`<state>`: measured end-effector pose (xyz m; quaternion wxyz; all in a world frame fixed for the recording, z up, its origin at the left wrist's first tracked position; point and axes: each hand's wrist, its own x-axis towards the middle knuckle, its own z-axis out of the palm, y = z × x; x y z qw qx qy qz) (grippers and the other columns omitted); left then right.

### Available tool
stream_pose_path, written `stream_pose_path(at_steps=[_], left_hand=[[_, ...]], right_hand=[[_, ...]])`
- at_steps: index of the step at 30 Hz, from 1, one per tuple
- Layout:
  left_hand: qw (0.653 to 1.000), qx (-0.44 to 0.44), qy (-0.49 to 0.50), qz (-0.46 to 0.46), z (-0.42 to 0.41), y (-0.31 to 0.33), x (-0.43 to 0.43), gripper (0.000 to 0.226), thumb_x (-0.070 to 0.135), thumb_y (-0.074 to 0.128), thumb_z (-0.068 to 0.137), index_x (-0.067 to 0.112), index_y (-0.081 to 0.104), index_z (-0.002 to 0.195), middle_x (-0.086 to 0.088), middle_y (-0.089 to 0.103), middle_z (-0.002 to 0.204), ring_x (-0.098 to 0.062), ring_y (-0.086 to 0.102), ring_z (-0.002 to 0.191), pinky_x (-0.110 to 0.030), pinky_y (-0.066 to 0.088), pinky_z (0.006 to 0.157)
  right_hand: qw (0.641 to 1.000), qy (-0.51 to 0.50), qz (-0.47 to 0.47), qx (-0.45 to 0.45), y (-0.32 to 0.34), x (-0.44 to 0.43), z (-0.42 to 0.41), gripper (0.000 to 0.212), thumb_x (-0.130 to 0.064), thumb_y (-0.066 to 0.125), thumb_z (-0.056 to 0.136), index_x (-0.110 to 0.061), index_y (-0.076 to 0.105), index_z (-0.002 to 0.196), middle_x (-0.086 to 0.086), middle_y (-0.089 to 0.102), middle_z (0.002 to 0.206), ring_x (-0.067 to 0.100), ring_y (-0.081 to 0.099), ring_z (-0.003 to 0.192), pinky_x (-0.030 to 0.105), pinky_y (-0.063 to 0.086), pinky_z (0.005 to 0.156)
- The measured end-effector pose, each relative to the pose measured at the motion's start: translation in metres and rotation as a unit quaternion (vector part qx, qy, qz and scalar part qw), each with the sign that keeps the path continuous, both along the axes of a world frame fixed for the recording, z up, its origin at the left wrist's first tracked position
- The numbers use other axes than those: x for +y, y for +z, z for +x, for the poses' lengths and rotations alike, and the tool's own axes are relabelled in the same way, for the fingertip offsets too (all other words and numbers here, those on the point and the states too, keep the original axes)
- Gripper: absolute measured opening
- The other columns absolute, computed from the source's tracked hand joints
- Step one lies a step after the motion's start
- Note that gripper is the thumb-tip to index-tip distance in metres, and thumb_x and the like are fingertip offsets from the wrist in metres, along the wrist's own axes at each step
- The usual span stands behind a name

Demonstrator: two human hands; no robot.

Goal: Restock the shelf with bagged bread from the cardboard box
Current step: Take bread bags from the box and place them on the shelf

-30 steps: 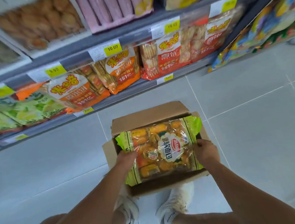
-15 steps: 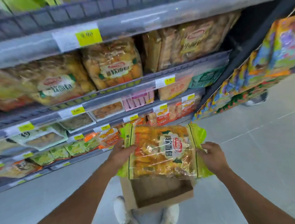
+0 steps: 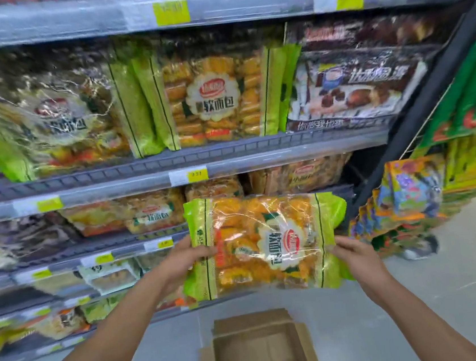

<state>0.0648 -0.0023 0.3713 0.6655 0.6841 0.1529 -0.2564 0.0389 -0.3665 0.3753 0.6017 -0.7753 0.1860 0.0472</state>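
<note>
Left hand [image 3: 189,257]: you grip the bag's left green edge; your fingers [image 3: 206,250] curl over its front face.
Right hand [image 3: 354,251]: you pinch the bag's right edge, your fingertips [image 3: 339,246] pressed into the film.
Bag [image 3: 268,245]: it hangs between your two sets of fingers, off the shelf and out of the box. It is clear, crinkly, glossy film with matte green side strips. Lumpy golden rolls fill it, and its round scalloped label is turned sideways.
Box [image 3: 259,353]: it sits below your fingers on the floor, well apart from the bag. It is brown corrugated cardboard, rectangular, with the flaps folded out and the flat bottom showing.
Shelf [image 3: 257,151]: it runs above and beyond your fingers. It is grey metal with a mesh lip and a clear plastic strip along the front.
Price tag [image 3: 188,175]: this small yellow-and-white card sits in that strip, straight above your left fingers.
Shelved bags [image 3: 212,97]: these have the same green-edged film and scalloped label. They stand upright side by side, higher than both hands.
Dark pack [image 3: 359,83]: it is glossy brown-black wrap, up and right of your right fingers, touching the green bags' edge.
Floor [image 3: 451,289]: smooth pale grey tile lies under your arms.
</note>
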Motion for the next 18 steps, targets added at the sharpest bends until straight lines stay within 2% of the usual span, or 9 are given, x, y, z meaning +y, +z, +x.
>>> stream_pose_path(at_steps=[3, 5, 7, 9, 11, 13, 14, 16, 18], left_hand=[[0.999, -0.035, -0.009, 0.031, -0.001, 0.021, 0.003, 0.098, 0.060, 0.088, 0.062, 0.028, 0.046, 0.146, 0.006, 0.055, 0.146, -0.018, 0.050, 0.134, -0.048, 0.030, 0.119], [0.995, -0.072, -0.001, 0.064, -0.001, 0.041, 0.000, 0.099, 0.058, 0.078, 0.075, 0.026, 0.031, 0.156, 0.008, 0.039, 0.154, -0.019, 0.039, 0.141, -0.041, 0.026, 0.120], [0.993, -0.061, 0.004, 0.099, 0.001, 0.053, 0.000, 0.094, 0.056, 0.070, 0.082, 0.027, 0.023, 0.158, 0.007, 0.024, 0.162, -0.023, 0.024, 0.150, -0.045, 0.021, 0.120], [0.998, -0.003, -0.007, 0.056, 0.000, 0.069, 0.003, 0.066, 0.047, 0.067, 0.088, 0.023, 0.048, 0.146, 0.010, 0.041, 0.148, -0.024, 0.035, 0.145, -0.044, 0.028, 0.117], [0.999, 0.045, 0.018, -0.009, -0.002, 0.077, 0.006, 0.028, 0.030, 0.063, 0.095, 0.014, 0.069, 0.116, -0.005, 0.074, 0.115, -0.025, 0.069, 0.109, -0.038, 0.056, 0.094], [0.996, 0.052, 0.059, -0.037, -0.004, 0.076, 0.015, 0.017, 0.016, 0.058, 0.099, 0.006, 0.070, 0.092, -0.011, 0.074, 0.068, -0.023, 0.073, 0.056, -0.029, 0.059, 0.048], [0.993, 0.060, 0.094, -0.046, -0.006, 0.075, 0.022, 0.018, 0.016, 0.061, 0.097, 0.002, 0.070, 0.090, -0.012, 0.071, 0.063, -0.024, 0.068, 0.046, -0.029, 0.054, 0.039], [0.986, 0.092, 0.124, -0.059, -0.003, 0.070, 0.030, 0.025, 0.021, 0.069, 0.090, -0.002, 0.069, 0.097, -0.014, 0.070, 0.069, -0.026, 0.067, 0.048, -0.030, 0.053, 0.037], [0.973, 0.141, 0.125, -0.133, -0.001, 0.068, 0.031, 0.026, 0.020, 0.065, 0.089, -0.005, 0.066, 0.084, -0.018, 0.067, 0.062, -0.029, 0.067, 0.044, -0.030, 0.051, 0.033]], right_hand=[[0.998, 0.015, 0.053, 0.019, 0.021, -0.007, 0.010, 0.023, -0.014, 0.066, 0.092, -0.010, 0.069, 0.115, 0.011, 0.065, 0.129, 0.025, 0.058, 0.120, 0.035, 0.040, 0.104], [0.985, 0.057, 0.154, 0.061, 0.036, -0.013, 0.017, 0.034, -0.029, 0.060, 0.094, -0.008, 0.067, 0.120, 0.015, 0.066, 0.130, 0.031, 0.061, 0.122, 0.048, 0.042, 0.110], [0.967, 0.089, 0.226, 0.079, 0.052, -0.019, 0.020, 0.043, -0.039, 0.052, 0.096, -0.012, 0.064, 0.129, 0.018, 0.068, 0.127, 0.037, 0.063, 0.119, 0.056, 0.044, 0.107], [0.945, 0.100, 0.307, 0.048, 0.064, -0.025, 0.024, 0.050, -0.031, 0.056, 0.088, -0.016, 0.061, 0.135, 0.014, 0.066, 0.132, 0.038, 0.061, 0.122, 0.052, 0.044, 0.102], [0.929, 0.150, 0.339, 0.023, 0.072, -0.027, 0.025, 0.060, -0.009, 0.057, 0.080, -0.020, 0.058, 0.139, 0.014, 0.063, 0.135, 0.040, 0.057, 0.121, 0.048, 0.041, 0.093], [0.954, 0.221, 0.201, -0.009, 0.078, -0.024, 0.025, 0.058, 0.019, 0.045, 0.086, -0.014, 0.061, 0.131, 0.016, 0.068, 0.121, 0.037, 0.058, 0.111, 0.034, 0.048, 0.084], [0.964, 0.243, 0.099, -0.034, 0.080, -0.022, 0.029, 0.049, 0.023, 0.048, 0.087, -0.011, 0.064, 0.119, 0.016, 0.071, 0.111, 0.031, 0.062, 0.103, 0.022, 0.051, 0.077], [0.949, 0.300, -0.062, -0.074, 0.087, -0.013, 0.034, 0.038, 0.014, 0.071, 0.078, -0.009, 0.068, 0.108, 0.021, 0.071, 0.105, 0.015, 0.062, 0.092, 0.013, 0.051, 0.076], [0.940, 0.301, -0.129, -0.096, 0.083, -0.012, 0.041, 0.049, -0.003, 0.086, 0.068, -0.019, 0.069, 0.111, 0.014, 0.069, 0.113, 0.012, 0.065, 0.102, 0.026, 0.054, 0.093]])
